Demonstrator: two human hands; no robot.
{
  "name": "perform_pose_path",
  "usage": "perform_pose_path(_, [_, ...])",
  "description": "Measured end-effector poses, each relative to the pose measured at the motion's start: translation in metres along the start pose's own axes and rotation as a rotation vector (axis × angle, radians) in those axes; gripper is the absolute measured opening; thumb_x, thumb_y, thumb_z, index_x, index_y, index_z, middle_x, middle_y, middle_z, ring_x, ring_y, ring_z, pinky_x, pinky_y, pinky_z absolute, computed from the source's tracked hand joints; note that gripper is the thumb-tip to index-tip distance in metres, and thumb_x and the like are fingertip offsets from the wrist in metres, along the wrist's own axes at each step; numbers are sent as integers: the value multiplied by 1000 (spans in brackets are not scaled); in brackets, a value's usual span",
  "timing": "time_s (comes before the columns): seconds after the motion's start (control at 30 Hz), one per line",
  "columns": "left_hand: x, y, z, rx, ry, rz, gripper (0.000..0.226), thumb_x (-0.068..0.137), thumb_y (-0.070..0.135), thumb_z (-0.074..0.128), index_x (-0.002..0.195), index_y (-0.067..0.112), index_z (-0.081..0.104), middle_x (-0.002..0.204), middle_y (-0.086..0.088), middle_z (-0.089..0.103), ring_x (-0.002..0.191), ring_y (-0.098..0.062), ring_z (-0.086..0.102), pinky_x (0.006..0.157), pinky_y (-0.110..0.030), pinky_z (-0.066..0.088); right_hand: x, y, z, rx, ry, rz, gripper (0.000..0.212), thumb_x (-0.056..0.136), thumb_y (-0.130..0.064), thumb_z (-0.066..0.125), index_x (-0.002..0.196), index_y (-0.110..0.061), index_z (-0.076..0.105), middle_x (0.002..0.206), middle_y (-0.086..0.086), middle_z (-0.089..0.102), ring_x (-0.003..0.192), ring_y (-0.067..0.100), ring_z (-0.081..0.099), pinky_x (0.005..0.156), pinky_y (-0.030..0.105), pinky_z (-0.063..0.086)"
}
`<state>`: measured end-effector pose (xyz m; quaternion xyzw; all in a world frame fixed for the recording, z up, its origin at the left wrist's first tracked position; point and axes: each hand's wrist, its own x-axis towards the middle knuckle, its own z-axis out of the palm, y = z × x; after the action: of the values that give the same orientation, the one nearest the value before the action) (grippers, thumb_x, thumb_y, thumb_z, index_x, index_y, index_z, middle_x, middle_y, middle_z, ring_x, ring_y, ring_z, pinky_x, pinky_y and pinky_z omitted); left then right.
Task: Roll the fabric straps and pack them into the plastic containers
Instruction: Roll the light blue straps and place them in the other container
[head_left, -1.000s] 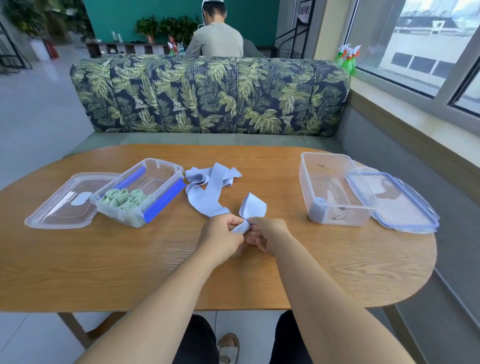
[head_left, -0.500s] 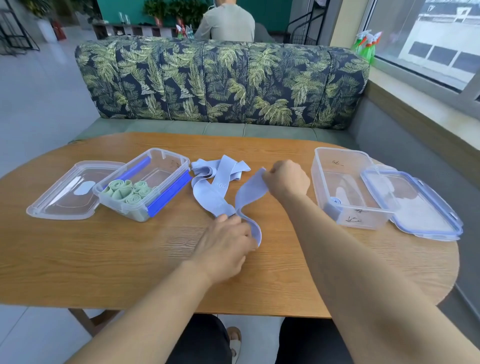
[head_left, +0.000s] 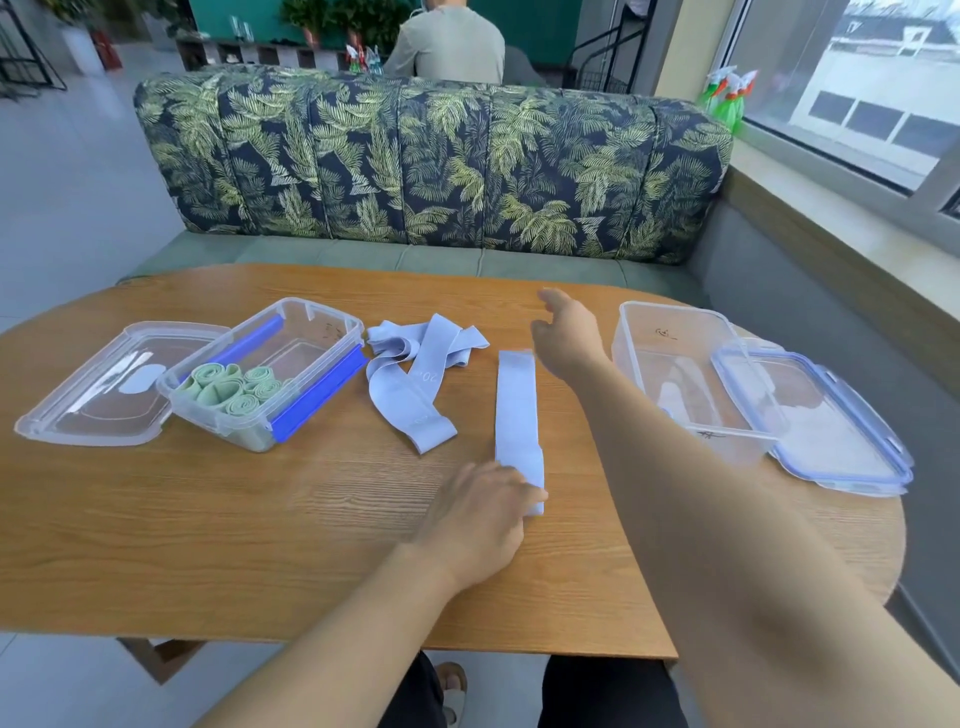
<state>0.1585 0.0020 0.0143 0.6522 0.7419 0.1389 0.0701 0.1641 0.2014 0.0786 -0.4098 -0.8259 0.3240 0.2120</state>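
Hands apart — left hand (head_left: 478, 514) flat on near end of blue strap (head_left: 515, 405), fingertips blurred; right hand (head_left: 566, 338) loose, empty.

The table (head_left: 208, 545) is wood with a visible grain and a soft sheen. Both containers (head_left: 291, 364) (head_left: 675, 364) and their lids (head_left: 93, 395) (head_left: 831, 426) are clear, glossy plastic (one with blue clips). The straps (head_left: 517, 410) are matt woven cloth, as are the green rolls (head_left: 228, 389).
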Motion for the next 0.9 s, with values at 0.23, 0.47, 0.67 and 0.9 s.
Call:
perform_pose_path(0.23, [-25,-15,7,-334,72,-252,30,84,42,63,113,35,66,103,19,60,95,-1,56,89,-25,47,-50,28,5,205,-16,18,37,94,-10,45,128,-11,61,109,7,69,99,22,66,70,28,50])
perform_pose_path(0.47, [-38,-17,17,-462,215,-504,17,89,25,62,103,32,67,93,20,61,92,1,59,82,-26,51,-143,59,18,229,104,226,27,87,-15,53,108,-20,70,94,-4,73,88,17,68,82,39,56])
perform_pose_path(0.67, [-40,-3,38,-428,159,-378,18,86,27,67,103,31,67,102,19,56,91,-2,57,85,-29,49,-199,63,37,-89,-41,276,28,87,-33,60,113,-25,66,105,-6,68,99,17,61,74,27,43])
perform_pose_path(0.9, [-36,-8,33,-490,178,-359,15,86,21,65,99,28,68,101,18,55,86,4,55,84,-24,49,-206,63,25,-103,-30,356,30,85,-34,60,113,-25,58,108,-3,65,103,20,59,73,28,39])
